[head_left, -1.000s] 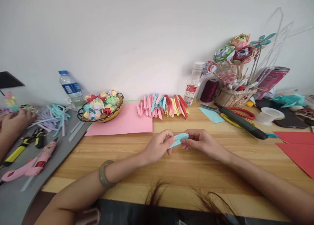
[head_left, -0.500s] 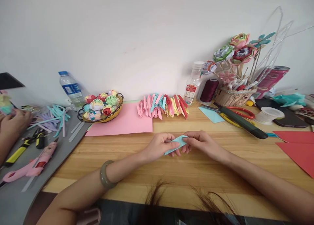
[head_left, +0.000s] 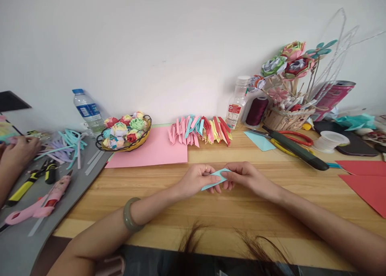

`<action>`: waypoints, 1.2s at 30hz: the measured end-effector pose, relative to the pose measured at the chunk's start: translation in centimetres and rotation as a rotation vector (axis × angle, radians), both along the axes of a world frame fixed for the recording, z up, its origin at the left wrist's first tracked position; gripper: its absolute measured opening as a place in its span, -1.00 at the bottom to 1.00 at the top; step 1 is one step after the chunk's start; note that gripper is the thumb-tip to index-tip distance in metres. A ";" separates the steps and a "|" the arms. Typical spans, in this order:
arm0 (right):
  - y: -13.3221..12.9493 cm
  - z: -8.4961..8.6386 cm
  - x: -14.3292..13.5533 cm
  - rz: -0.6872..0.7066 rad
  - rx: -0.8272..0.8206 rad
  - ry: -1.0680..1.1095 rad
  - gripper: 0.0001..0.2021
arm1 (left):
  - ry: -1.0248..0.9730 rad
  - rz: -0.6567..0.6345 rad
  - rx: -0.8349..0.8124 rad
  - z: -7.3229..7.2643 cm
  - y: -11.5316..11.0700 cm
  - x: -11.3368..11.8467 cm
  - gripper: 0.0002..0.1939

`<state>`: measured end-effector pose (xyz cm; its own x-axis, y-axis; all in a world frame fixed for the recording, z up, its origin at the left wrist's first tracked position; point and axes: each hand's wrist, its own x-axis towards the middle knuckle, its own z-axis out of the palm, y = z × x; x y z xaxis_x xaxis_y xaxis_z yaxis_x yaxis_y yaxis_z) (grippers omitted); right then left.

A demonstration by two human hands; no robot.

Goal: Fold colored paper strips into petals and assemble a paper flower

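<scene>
Both hands meet over the wooden table [head_left: 181,223], nearer the person than the pink sheet [head_left: 169,147] and a little to its right. Between them is the folded blue paper [head_left: 214,179]: the left hand [head_left: 193,181] pinches its near left part, thumb on top, and the right hand [head_left: 247,176] pinches its far right end between thumb and fingers.

The pink sheet lies flat, with a basket [head_left: 144,141] of paper flowers [head_left: 119,129] over its left part and a row of folded paper pieces [head_left: 199,130] at its right edge. Further right of the sheet are a clear bottle [head_left: 234,111], a maroon thread spool [head_left: 257,112], a dark green cutter [head_left: 301,152] and red paper [head_left: 366,189]. Left of the sheet, a pink glue gun [head_left: 45,203] lies on a grey surface [head_left: 70,199], and another person's hand [head_left: 20,150] shows at the far left.
</scene>
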<state>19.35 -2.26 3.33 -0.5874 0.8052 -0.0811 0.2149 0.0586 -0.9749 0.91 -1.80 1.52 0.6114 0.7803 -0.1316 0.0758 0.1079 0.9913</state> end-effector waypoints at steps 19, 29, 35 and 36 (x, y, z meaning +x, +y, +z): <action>0.3 -0.5 0.8 -0.038 0.083 -0.055 -0.66 | 0.046 -0.008 -0.023 0.3 0.0 0.0 -0.67; 0.6 -1.1 0.6 -0.058 0.052 -0.009 -0.69 | 0.059 0.063 0.043 -0.1 0.4 -0.1 -0.69; 0.8 -1.1 0.6 -0.059 -0.001 0.032 -0.74 | 0.052 0.111 0.036 -0.2 0.6 -0.3 -0.75; 0.8 -1.2 0.5 -0.053 -0.002 0.041 -0.74 | 0.033 0.107 0.029 -0.2 0.6 -0.3 -0.75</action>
<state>19.88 -1.45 2.15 -0.5471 0.8349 -0.0599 0.1775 0.0458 -0.9831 0.64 -1.24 1.31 0.5200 0.8447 -0.1266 0.0982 0.0882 0.9913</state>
